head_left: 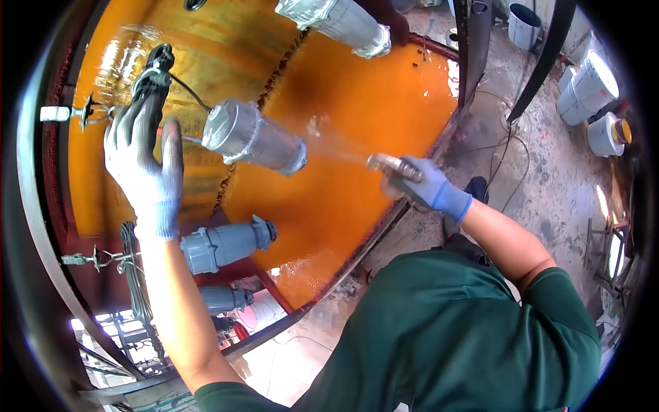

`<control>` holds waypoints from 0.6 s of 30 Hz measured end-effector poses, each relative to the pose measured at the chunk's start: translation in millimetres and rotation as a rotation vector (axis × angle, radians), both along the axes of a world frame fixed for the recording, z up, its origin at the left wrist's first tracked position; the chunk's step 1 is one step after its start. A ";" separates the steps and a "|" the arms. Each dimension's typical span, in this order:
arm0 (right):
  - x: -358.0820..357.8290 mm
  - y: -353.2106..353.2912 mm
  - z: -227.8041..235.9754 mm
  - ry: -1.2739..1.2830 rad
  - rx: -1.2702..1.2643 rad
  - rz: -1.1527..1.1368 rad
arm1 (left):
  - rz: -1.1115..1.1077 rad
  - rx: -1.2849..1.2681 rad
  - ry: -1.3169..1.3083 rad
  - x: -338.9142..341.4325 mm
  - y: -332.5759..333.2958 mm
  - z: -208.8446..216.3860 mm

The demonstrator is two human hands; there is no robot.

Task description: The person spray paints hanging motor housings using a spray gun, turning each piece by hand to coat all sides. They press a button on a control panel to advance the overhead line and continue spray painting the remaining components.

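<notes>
Dark green shirt (467, 329) of the person is nearest to the camera, and from its sleeves both forearms reach forward. At the right, the gloved right hand (434, 187) is closed around a spray gun (395, 167), and from its tip a pale mist (336, 145) goes toward a silver cylinder (254, 136). This silver cylinder is tilted, in front of a glossy orange surface (336, 233), between the two hands. From its left end, a thin black cable goes up to a cable bundle (159, 62). The gloved left hand (145, 154) has its fingers at the lower part of this bundle; whether they grasp it firmly, I cannot tell. Another silver cylinder (336, 24) is at the top, and a blue-grey cylinder (220, 246) is below, near the left forearm. On the floor (508, 226), at the far right, white buckets (589, 88) are standing.
</notes>
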State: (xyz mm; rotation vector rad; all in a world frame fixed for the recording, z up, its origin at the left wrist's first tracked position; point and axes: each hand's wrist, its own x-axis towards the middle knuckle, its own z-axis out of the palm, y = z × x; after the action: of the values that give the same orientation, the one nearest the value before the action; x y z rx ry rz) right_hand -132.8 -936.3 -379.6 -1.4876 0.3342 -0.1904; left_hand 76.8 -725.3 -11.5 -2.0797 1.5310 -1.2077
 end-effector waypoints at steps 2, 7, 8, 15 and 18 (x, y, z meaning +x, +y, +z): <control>0.9 -2.9 7.8 -0.104 -0.202 0.383 | 0.039 -0.018 0.001 -0.9 16.7 0.1; 16.3 -2.9 5.6 0.046 -0.128 0.095 | 0.067 -0.026 -0.037 -3.1 52.2 -0.8; 18.2 -5.9 3.6 0.046 -0.127 0.092 | 0.084 -0.037 -0.035 -1.9 60.8 -2.4; 28.8 -13.1 11.3 -0.084 -0.184 0.161 | 0.242 -0.169 -0.021 12.5 135.2 -4.6; 36.3 -19.4 21.3 -0.065 -0.387 0.124 | 0.379 -0.456 0.141 26.9 157.3 -10.6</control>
State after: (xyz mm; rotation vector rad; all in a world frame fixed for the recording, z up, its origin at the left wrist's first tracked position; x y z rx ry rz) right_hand -96.5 -955.7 -358.3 -1.8737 0.1559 -0.2123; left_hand 103.7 -568.0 -22.1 -2.6388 0.8953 -1.3732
